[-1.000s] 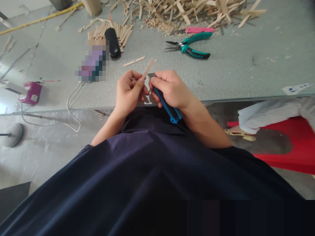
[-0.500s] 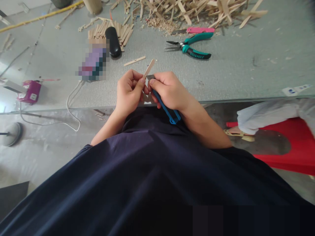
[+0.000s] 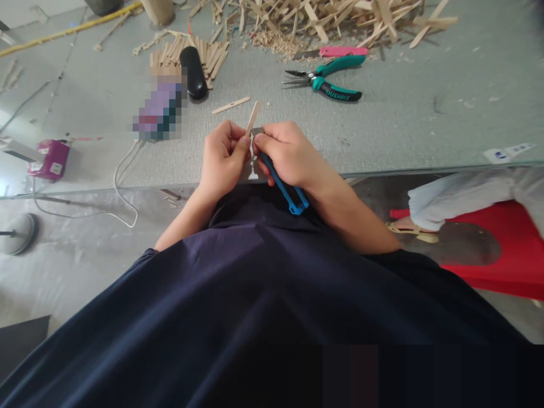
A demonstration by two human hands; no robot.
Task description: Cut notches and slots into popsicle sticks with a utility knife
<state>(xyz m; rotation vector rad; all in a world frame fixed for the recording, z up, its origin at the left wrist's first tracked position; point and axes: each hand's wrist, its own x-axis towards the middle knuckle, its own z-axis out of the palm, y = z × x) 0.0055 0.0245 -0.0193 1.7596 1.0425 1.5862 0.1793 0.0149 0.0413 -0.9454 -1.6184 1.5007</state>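
- Since the earlier picture, the wooden stick has swung its far tip a little to the left, and the right hand has slid a bit left too, closer to the left hand.
- That stick is between the two hands, by the near edge of the table. It points to the far side and leans slightly right.
- It looks very light and stiff, but thin, so I think it could snap if bent hard. It should not be slippery. A good place to hold it is low down, on its flat sides, with a thumb and finger.
- On the left, the hand pinches the stick's near end, with its other fingers curled in.
- On the right, the hand is curled tight around a blue tool, with the thumb by its grey metal end. That end is just beside the stick; I can't tell if they touch.
- Just past the hands lies a loose stick.
- Farther right are green pliers, spread apart, and a pink handle.
- Farther left, a black case lies on a bunch of small sticks.
- At the far side is a big messy wood pile.
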